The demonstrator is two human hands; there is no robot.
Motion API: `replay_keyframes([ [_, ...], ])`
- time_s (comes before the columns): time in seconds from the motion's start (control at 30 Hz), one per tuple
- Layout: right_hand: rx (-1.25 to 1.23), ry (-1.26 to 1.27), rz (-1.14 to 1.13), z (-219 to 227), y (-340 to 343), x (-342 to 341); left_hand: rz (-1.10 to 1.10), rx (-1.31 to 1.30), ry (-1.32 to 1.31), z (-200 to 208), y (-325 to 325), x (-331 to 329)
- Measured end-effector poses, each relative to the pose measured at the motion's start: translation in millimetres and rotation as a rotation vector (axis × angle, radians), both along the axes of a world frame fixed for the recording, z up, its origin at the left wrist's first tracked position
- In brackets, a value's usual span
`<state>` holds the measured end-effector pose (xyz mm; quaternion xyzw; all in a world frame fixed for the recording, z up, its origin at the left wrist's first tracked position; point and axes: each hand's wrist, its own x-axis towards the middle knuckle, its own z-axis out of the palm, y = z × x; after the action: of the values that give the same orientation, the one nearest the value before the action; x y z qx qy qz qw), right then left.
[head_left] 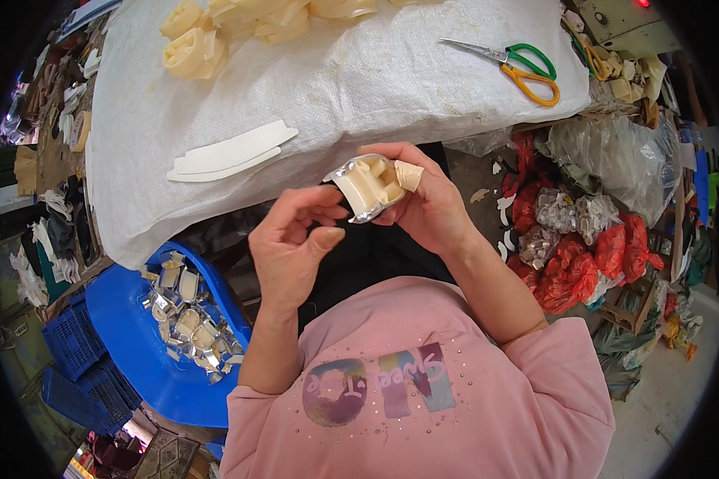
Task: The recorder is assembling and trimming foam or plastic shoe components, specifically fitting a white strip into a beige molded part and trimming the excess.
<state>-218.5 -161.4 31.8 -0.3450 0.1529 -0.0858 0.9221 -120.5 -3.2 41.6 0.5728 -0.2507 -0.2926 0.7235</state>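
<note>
From where I stand, the far left is tight: blue crates [72,343] crowd up against the blue basin [116,339], which is heaped on its inner side with silvery-and-cream pieces [190,327]. The basin's rim tucks in close under the hanging corner of the white cover on the table [359,88], and on the other side it comes right beside the person's left forearm. Up on the table, cream rolls [196,54] bunch along the far side, while white strips [232,153] lie overlapped near the front edge. The left hand [291,231] is just in front of that edge, half open, fingers curled and thumb standing apart, with its grip loose; its fingertips are right by the left end of a cream piece [365,189] in a shiny clear casing, and whether they touch it I can't tell. That piece sits over the dark lap, near the table's front edge, held in the right hand [419,191], whose fingers and thumb are closed around its right end. Beyond, a wide stretch of white cover runs from the strips to the scissors [501,57], lying with blades apart from the right edge. Below that edge, red bags [567,275] and a clear bag [615,160] pile beside the right arm
</note>
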Motion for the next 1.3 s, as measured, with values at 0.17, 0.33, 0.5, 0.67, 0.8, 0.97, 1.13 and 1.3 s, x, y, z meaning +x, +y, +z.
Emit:
replay_keyframes([
  [0.17, 0.109, 0.009, 0.025, -0.1, 1.7, -0.4, 0.101, -0.032, -0.082, 0.1, -5.9, 3.2],
  [0.33, 0.084, 0.065, 0.101, -0.8, 5.1, -1.1, 0.085, -0.113, -0.236, -0.5, -11.5, 1.6],
  [0.5, -0.021, 0.064, 0.143, -10.8, 1.2, -0.1, 0.069, 0.025, -0.515, 1.8, -11.4, -0.1],
  [0.67, 0.028, 0.084, 0.079, 9.3, 2.2, 3.5, -0.012, -0.06, -0.862, 8.0, -23.0, -14.0],
  [0.8, 0.039, 0.086, 0.144, 5.5, 1.1, 6.2, -0.022, -0.056, -0.929, 11.3, -22.1, -23.7],
  [0.97, 0.008, 0.065, 0.201, 4.6, -4.5, 7.5, -0.013, -0.031, -0.997, 14.0, -24.7, -28.4],
  [1.13, 0.053, -0.003, 0.256, -1.9, -3.5, 6.6, -0.014, -0.042, -0.966, 14.9, -23.9, -29.3],
  [1.3, 0.183, -0.135, 0.326, -8.0, -7.7, 4.8, 0.051, -0.024, -1.002, 16.1, -31.3, -23.8],
])
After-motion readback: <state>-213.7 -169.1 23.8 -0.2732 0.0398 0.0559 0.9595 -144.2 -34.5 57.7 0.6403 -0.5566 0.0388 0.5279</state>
